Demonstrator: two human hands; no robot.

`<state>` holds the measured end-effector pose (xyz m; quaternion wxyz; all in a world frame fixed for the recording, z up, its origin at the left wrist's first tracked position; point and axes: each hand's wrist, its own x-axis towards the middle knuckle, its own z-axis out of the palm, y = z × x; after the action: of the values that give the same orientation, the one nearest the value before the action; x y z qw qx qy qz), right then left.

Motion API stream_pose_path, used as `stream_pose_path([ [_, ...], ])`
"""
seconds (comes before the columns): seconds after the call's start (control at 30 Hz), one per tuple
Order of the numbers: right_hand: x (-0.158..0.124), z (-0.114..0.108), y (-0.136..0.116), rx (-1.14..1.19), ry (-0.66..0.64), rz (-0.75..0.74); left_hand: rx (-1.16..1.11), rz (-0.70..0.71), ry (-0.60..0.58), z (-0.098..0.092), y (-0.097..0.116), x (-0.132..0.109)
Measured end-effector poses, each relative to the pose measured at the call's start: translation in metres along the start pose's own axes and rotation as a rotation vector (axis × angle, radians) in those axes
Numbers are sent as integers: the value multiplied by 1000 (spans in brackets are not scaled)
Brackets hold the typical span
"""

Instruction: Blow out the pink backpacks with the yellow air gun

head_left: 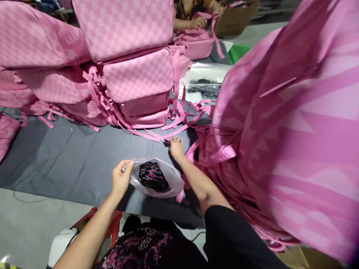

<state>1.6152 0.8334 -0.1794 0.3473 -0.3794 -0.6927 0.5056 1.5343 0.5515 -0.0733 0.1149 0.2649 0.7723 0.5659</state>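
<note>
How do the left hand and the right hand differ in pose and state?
The left hand grips the rim of the plastic bag; the right hand does not hold it. The right hand is farther forward, near pink straps; the left hand is nearer the body. Both are bare.

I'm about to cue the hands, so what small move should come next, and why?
Probably bring the right hand to the plastic bag: the left hand pinches one side of its open mouth, black items show inside, and no hand holds the opposite side.

The black top [182,246] has a plain short sleeve [232,235] and a blotchy, pale-specked pink front print [137,248].
</note>
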Motion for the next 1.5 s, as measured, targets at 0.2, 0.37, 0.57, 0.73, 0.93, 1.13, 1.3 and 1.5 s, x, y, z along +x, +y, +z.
stream_pose_path([
  [0.2, -105, -36, -91, 41, 283, -382, -60, 8, -68, -1, -11, 13],
  [0.37, -184, -19, -131, -598, -61, -592, -151, 55, -233, -6, -19, 20],
  [0.57, -231, -1, -135, -859, -88, -420, -68, 175, -263, -20, -31, 31],
  [0.73, -242, -4, -133, -1051, -26, -474, -44, 291, -410, -19, -19, 24],
  [0.93, -210, -2, -129, -1021, -166, -59, -19, 399, -555, -8, 3, 11],
  [1.13, -244, -46, -158, -625, 74, 28, -221, 380, -526, -7, 9, 24],
  [1.3, -306, -123, -154, -228, 265, -8, -105, 157, -597, 7, -18, 15],
  [1.5, -397, -153, -97, -160, 573, 300, 154, -20, -874, 40, -60, -5],
])
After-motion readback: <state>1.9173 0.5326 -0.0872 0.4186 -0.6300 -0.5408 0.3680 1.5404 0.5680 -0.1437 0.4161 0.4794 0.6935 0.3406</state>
